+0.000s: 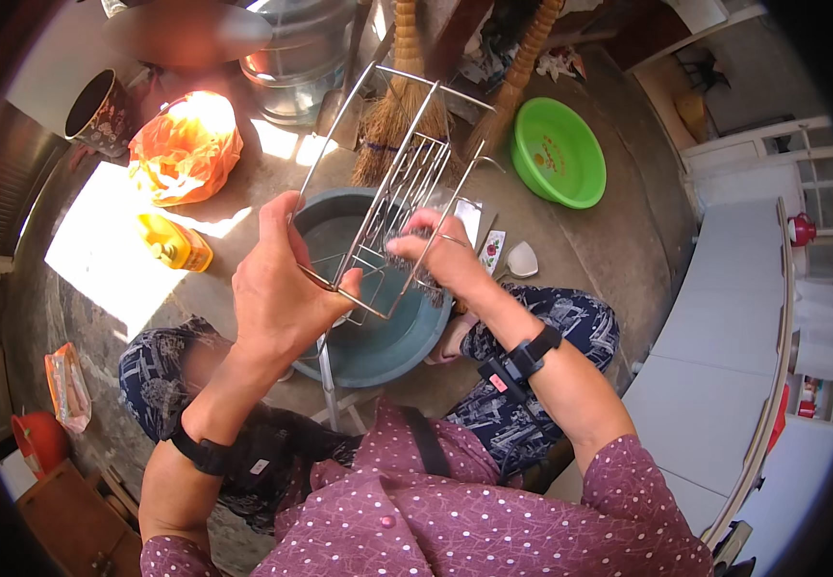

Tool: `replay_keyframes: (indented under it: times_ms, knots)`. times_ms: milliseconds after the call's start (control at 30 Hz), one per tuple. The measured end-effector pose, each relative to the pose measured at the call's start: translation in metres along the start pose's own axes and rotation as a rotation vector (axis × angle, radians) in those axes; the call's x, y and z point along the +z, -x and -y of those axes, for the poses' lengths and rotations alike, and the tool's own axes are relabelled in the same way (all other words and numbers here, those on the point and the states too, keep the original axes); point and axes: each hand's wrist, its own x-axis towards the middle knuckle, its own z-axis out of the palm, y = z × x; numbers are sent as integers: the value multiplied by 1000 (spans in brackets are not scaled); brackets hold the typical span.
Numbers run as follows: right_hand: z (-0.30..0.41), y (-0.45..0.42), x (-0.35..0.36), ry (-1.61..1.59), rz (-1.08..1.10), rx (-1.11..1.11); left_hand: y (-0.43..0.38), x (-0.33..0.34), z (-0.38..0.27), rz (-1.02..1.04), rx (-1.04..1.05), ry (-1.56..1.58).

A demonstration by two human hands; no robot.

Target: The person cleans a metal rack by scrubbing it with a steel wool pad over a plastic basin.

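A metal wire rack point(417, 130) is tilted above a grey-blue plastic basin point(402, 353) between my knees. My left hand point(279, 274) grips the rack's near left corner, thumb and fingers around the wires. In my right hand point(445, 252) is a steel wool scourer point(423, 270), pressed against the rack's wires on the right side. Part of the scourer is hidden behind my fingers and the wires. Water appears to lie in the basin, and a metal handle point(327, 375) leans over its near rim.
A yellow bottle point(178, 241) and an orange plastic bag point(184, 155) stand at the left. Straw brooms point(405, 101) rise behind the basin. To the right are a green basin point(560, 155), a white spatula head point(521, 260) and a long pale cabinet point(705, 317).
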Motion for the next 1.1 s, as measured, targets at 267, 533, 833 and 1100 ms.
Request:
replay_keyframes:
  times_ms: [267, 533, 833, 1100]
  knots:
    - [-29, 2, 0, -647, -215, 135, -8, -4, 9, -50, -77, -15]
    - [-37, -2, 5, -434, -237, 61, 1, 0, -8, 57, -30, 11]
    - [-19, 9, 5, -261, -286, 143, 0, -1, -3, 106, -96, -67]
    - [-32, 10, 8, -738, 36, 341, 3, 0, -4, 119, -74, -46]
